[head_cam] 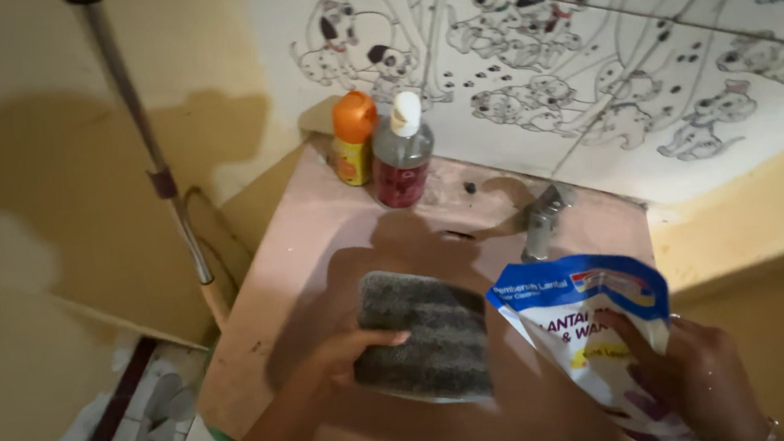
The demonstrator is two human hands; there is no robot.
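Two hands work over one pink sink (313, 225). Left hand (343, 351): fingers pressed onto the near-left edge of one grey mop pad (426, 331), the grip resting flat on it rather than closed around it. Right hand (695, 378): grip pinching one blue-and-white refill pouch (589, 326), fingers and thumb clamped on its lower body.

Pad: rectangular, lying inside the basin, tilted slightly; its long axis runs from upper left to lower right, the far short end toward the back wall. Pouch: held above the right side of the basin, just beside the pad; its long axis runs from lower right to upper left, the blue top edge pointing toward the pad and the tap (543, 217).

One metal tap stands at the rear rim. Two bottles stand on the rear left corner, touching or nearly so: one orange-capped bottle (354, 137) and one clear pump bottle (402, 154) with red label. One mop handle (149, 146) leans at the left wall. Dog-patterned tiles (589, 37) cover the wall behind.
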